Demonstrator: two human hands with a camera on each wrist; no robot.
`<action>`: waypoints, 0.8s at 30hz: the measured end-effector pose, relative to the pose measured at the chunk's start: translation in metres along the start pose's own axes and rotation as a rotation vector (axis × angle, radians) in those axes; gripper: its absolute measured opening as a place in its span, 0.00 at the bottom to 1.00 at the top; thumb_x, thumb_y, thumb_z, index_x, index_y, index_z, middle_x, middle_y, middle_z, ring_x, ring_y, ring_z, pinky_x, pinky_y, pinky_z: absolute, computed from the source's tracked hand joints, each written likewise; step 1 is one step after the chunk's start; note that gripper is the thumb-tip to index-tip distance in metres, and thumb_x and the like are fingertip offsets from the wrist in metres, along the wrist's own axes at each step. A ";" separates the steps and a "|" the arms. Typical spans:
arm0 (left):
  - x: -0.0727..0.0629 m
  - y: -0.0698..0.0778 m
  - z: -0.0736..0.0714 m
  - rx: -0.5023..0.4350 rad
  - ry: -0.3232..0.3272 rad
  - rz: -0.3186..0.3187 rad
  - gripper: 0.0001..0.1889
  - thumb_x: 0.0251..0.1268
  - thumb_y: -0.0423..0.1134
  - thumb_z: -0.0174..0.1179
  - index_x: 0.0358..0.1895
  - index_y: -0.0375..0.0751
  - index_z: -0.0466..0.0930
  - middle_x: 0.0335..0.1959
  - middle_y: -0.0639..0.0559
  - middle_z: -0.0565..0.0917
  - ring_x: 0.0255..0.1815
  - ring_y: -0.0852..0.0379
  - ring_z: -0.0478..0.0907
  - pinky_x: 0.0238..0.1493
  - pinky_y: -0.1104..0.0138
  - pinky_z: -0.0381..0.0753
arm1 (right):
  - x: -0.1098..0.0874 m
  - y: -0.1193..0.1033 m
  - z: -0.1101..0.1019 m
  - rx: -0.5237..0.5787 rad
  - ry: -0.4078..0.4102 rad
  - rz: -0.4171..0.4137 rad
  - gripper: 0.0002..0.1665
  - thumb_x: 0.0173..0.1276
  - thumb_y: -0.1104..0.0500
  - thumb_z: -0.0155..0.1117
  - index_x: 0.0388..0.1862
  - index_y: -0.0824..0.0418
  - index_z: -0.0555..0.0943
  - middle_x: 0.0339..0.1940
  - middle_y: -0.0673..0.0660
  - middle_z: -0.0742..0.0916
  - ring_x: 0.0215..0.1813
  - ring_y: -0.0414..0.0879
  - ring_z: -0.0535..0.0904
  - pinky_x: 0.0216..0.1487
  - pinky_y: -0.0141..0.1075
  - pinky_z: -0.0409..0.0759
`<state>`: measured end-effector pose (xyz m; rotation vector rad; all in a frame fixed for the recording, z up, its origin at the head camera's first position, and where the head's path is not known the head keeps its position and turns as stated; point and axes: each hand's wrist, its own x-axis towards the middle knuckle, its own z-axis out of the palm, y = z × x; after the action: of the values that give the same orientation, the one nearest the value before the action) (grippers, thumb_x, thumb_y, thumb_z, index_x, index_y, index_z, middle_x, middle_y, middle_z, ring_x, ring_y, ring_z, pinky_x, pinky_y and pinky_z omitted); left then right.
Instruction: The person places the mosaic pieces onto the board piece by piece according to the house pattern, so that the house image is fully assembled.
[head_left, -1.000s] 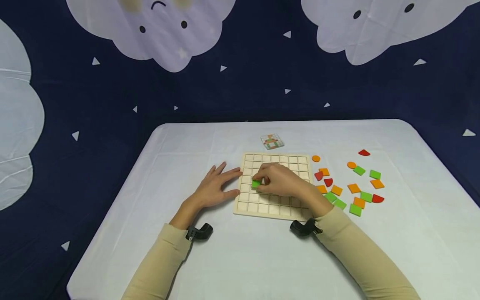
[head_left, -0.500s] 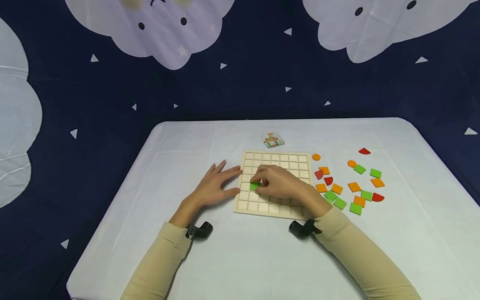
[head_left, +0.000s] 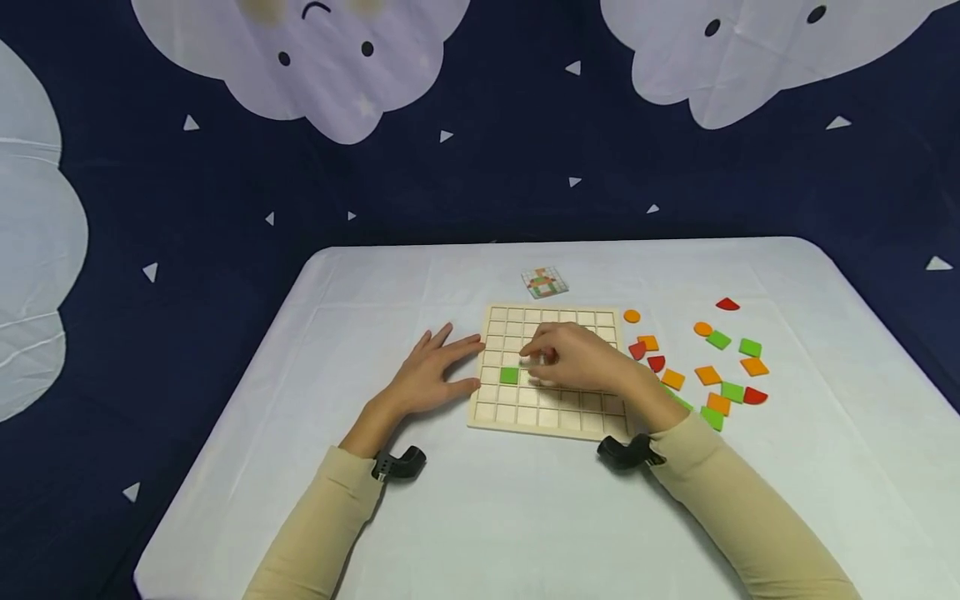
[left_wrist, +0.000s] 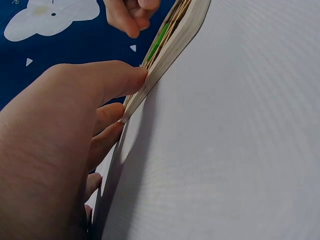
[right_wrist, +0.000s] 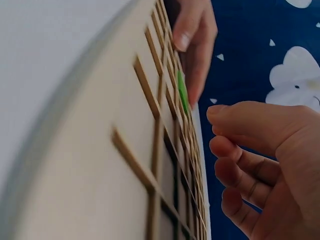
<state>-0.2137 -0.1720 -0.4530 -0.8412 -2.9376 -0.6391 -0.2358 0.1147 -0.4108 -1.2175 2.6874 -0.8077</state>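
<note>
A green square tile lies in a cell near the left side of the wooden grid board. My left hand rests beside the board with fingers spread; its thumb and fingertips touch the board's left edge. Over the middle of the board hovers my right hand, just right of the green tile and apart from it. In the right wrist view its fingers are loosely bent with nothing between them and the thumb. Part of the board is hidden under this hand.
Behind the board lies a small pattern card. To the right are scattered loose pieces: orange squares, green squares, orange discs and red rounded pieces. My right forearm covers some of them. A white cloth covers the table.
My right hand slid the green tile slightly left into a cell, let go of it and moved a little right. My left hand stayed at the board's edge.
</note>
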 end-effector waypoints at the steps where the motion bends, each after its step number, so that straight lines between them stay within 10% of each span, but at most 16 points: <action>1: 0.000 0.000 0.000 -0.001 0.000 -0.001 0.32 0.63 0.61 0.56 0.70 0.58 0.68 0.71 0.66 0.62 0.76 0.47 0.45 0.73 0.51 0.36 | -0.002 0.002 -0.002 0.011 0.001 0.001 0.16 0.63 0.54 0.68 0.48 0.56 0.86 0.40 0.47 0.83 0.33 0.36 0.77 0.35 0.34 0.77; 24: 0.000 -0.001 0.000 0.010 -0.008 -0.005 0.32 0.63 0.61 0.56 0.70 0.58 0.67 0.71 0.65 0.62 0.76 0.47 0.44 0.73 0.50 0.35 | -0.070 0.040 -0.047 0.017 0.005 0.150 0.17 0.62 0.53 0.70 0.50 0.55 0.85 0.36 0.42 0.82 0.30 0.41 0.74 0.30 0.34 0.75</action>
<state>-0.2140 -0.1733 -0.4533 -0.8376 -2.9480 -0.6230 -0.2285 0.2074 -0.4004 -0.9965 2.7299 -0.8108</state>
